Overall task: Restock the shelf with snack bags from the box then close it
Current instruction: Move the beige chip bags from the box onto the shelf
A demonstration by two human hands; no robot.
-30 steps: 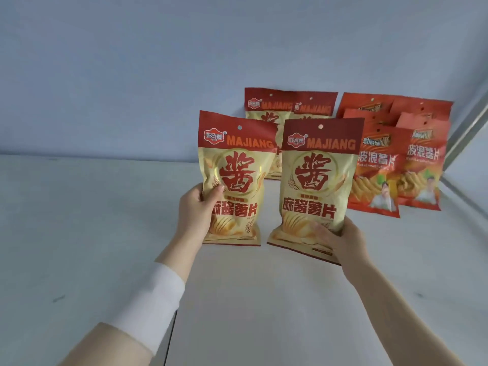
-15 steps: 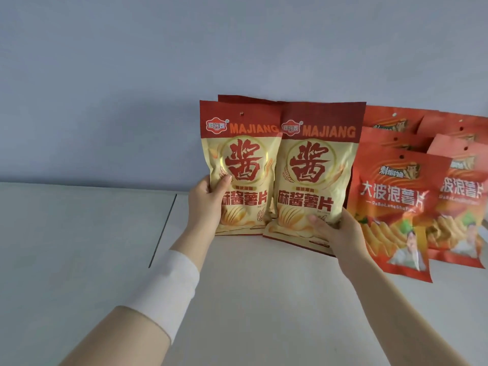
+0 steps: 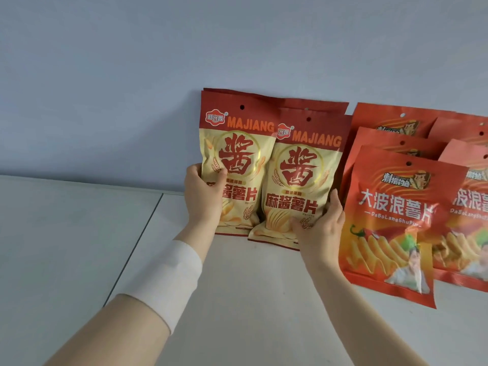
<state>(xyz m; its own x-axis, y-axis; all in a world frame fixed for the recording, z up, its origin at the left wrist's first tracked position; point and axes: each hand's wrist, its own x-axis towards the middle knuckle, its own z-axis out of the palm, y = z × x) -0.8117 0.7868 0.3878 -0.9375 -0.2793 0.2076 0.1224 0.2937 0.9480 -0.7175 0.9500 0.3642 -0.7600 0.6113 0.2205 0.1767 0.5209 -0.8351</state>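
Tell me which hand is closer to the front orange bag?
Right. The right hand, on the right yellow bag, is beside the front orange bag; the left hand, on the left yellow bag, is farther.

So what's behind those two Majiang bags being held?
The dark red tops of rear bags peek out above the left Majiang bag and the right Majiang bag, in front of the blue wall. Their fronts and number are covered.
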